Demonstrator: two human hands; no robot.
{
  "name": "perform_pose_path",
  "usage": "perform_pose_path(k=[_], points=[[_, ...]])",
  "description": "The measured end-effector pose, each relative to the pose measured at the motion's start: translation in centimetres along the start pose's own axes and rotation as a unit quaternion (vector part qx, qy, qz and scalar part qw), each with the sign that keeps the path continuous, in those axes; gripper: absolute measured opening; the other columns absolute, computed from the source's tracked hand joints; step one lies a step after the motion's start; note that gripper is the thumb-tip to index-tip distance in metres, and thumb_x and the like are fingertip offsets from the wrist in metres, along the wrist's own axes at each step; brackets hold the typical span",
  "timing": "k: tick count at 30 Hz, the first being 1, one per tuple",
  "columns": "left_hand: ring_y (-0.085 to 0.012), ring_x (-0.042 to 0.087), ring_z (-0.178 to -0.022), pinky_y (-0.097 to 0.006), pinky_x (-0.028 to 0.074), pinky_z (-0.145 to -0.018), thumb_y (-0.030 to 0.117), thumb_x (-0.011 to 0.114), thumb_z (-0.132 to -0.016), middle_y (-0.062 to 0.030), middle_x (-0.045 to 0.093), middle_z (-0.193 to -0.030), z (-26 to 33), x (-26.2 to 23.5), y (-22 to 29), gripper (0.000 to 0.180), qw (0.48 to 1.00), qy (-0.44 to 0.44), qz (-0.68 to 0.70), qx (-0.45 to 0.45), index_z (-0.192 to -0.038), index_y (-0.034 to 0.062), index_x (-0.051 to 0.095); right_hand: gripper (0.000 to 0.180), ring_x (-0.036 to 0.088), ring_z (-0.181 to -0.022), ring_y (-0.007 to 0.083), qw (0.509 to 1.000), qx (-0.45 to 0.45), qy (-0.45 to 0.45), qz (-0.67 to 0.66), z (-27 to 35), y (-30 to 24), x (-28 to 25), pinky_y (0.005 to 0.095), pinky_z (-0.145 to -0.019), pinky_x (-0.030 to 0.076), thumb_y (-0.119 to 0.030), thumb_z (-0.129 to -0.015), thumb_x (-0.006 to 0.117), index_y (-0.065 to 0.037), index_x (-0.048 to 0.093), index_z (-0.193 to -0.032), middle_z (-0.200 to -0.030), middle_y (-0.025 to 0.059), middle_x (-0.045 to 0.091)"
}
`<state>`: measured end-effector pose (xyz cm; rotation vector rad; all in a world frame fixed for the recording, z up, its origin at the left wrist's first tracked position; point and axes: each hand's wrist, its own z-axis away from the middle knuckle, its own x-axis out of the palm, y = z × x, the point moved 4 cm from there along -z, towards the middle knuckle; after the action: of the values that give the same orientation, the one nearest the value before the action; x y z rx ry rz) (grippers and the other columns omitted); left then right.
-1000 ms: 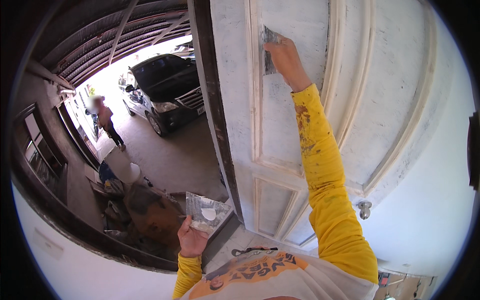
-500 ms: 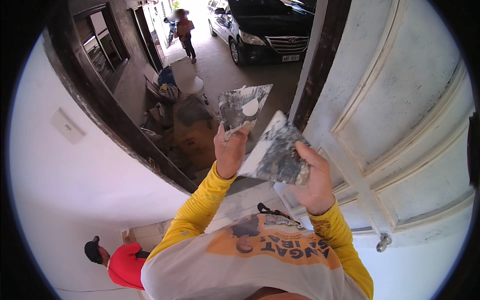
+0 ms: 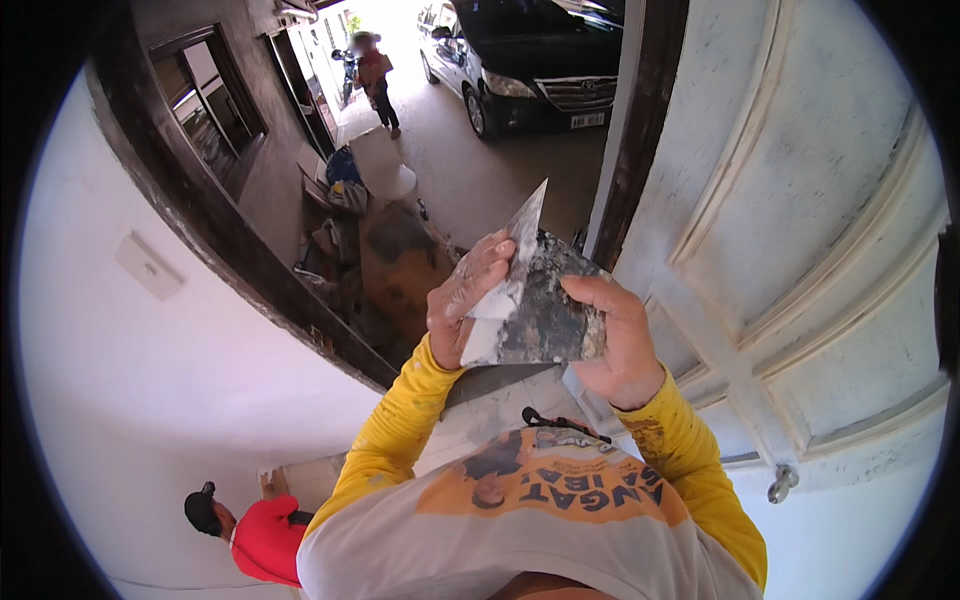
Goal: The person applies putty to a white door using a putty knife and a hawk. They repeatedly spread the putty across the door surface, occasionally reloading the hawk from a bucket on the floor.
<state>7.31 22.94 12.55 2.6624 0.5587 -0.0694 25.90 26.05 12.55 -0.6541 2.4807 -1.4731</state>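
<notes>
My left hand is closed round a broad putty knife, its pointed blade corner up and its face turned nearly edge-on. In my right hand is a second putty knife, a wide dark blade smeared with white and grey putty; my thumb presses on its face. The two blades overlap and seem to touch in front of my chest. Both handles are hidden by my hands and the blades. Pale putty coats the fingers of my left hand.
A white panelled door with a round knob stands at right. The dark door frame surrounds the opening; beyond are cardboard, a black car and a person. Another person in red is at lower left.
My left hand has turned its putty knife from face-on to nearly edge-on and brought it against the other blade. The right putty knife has tilted and shifted slightly left.
</notes>
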Motion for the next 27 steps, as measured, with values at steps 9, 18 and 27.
perform_pose_path(k=[9, 18, 27], points=[[-0.038, 0.057, -0.122, -0.046, 0.038, -0.108, -0.011, 0.044, -0.077, -0.0203, 0.066, -0.119, 1.1, -1.4, -3.1, 0.045, 0.985, -0.154, -0.056, -0.048, -0.114, -0.0007, 0.067, 0.028, 0.066, -0.094, 0.0186, 0.99, 0.056, 0.043, -0.122, -1.7, -7.0, -6.9, 0.0302, -0.087, 0.05, -0.008, -0.088, 0.063, 0.003, 0.065, -0.113, -0.104, 0.01, 0.07], [-0.0225, 0.066, -0.098, -0.034, 0.05, -0.091, -0.005, 0.051, -0.084, -0.0094, 0.068, -0.106, 15.3, -2.8, -11.1, 0.032, 0.867, 0.104, 0.276, -0.401, -0.113, -0.0012, 0.062, 0.042, 0.064, -0.092, 0.0205, 0.909, -0.071, 0.253, 0.322, -7.9, -14.2, -20.1, 0.028, -0.085, 0.048, -0.017, -0.089, 0.056, 0.008, 0.058, -0.123, -0.095, 0.0171, 0.069], [-0.0237, 0.064, -0.106, -0.037, 0.048, -0.096, -0.006, 0.048, -0.083, -0.0103, 0.066, -0.113, 13.3, -1.0, -9.5, 0.038, 0.808, 0.11, 0.416, -0.403, -0.118, -0.0014, 0.06, 0.05, 0.055, -0.117, 0.0406, 0.885, -0.114, 0.274, 0.359, -9.2, -10.1, -19.4, 0.0386, -0.102, 0.041, -0.015, -0.089, 0.049, 0.007, 0.05, -0.134, -0.123, 0.0298, 0.059]])
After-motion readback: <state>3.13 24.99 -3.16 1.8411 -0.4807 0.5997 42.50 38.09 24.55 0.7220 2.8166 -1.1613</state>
